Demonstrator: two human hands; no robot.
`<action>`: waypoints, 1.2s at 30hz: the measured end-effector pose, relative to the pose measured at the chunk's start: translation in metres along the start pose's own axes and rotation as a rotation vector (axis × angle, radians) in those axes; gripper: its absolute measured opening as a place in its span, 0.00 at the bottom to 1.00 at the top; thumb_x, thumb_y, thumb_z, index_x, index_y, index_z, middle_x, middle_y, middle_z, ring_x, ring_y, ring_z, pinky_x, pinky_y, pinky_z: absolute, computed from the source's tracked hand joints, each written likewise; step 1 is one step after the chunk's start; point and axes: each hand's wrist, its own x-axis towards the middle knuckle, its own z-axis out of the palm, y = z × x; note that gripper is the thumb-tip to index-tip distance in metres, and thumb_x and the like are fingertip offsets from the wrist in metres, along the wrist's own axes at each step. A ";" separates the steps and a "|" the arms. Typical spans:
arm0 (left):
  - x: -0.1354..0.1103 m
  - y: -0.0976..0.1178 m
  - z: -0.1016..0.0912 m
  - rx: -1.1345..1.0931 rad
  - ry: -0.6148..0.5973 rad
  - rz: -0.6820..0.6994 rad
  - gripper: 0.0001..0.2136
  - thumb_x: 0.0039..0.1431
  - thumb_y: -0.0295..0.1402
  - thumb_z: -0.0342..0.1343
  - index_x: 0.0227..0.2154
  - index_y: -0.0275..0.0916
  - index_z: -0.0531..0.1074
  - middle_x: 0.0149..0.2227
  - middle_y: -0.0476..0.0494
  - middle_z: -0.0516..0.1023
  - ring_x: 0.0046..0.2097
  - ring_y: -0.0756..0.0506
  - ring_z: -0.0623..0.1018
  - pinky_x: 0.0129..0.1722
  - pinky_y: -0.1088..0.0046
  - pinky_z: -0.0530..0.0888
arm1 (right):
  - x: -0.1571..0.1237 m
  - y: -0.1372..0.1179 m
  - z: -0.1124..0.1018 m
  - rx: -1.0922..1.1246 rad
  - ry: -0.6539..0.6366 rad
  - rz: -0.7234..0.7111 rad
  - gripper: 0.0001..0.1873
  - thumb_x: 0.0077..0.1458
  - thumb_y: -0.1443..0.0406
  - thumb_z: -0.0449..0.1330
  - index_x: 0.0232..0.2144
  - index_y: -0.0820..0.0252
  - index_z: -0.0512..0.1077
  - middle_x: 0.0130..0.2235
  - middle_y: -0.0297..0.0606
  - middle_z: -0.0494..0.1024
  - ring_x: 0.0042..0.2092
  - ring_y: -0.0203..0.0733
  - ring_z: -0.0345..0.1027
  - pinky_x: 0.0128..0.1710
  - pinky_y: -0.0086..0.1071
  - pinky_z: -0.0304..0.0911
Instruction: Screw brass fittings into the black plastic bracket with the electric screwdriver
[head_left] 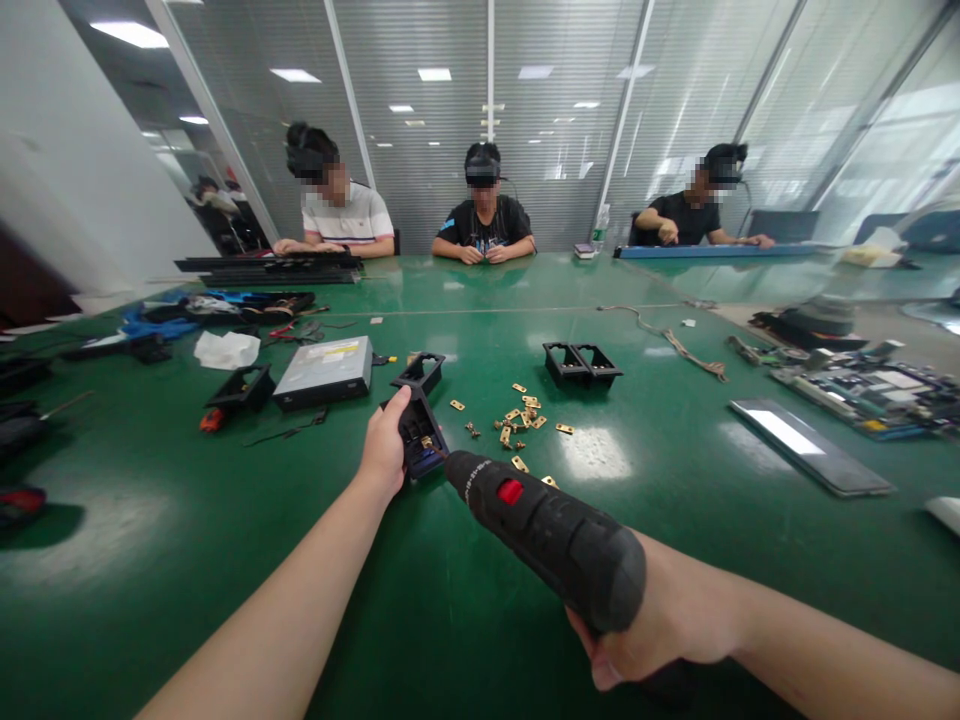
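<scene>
Ample tabletop [450, 600] around drill [551, 535] near edge of black housing [417, 425]

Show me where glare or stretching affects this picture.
Head view: white glare on the green table beside the brass plates and on the flat dark device; the black drill looks matte; head view again: outer partition posts lean outward toward the top.

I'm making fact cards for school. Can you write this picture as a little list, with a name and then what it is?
Left hand: holds a black, open, box-shaped housing
Right hand: grips a black power drill with a red switch
Aim: drill points toward the housing; contact is unclear
Loose parts: small flat gold-coloured metal plates, tiny metal screws
Surface: glossy green tabletop
Across: three seated people
</scene>
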 end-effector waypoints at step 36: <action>0.000 0.002 0.001 0.019 0.010 -0.013 0.15 0.76 0.47 0.73 0.47 0.40 0.82 0.33 0.42 0.87 0.28 0.39 0.87 0.30 0.64 0.87 | -0.004 -0.014 0.003 0.001 -0.018 0.082 0.39 0.33 0.68 0.91 0.47 0.54 0.80 0.33 0.24 0.88 0.27 0.36 0.73 0.30 0.30 0.71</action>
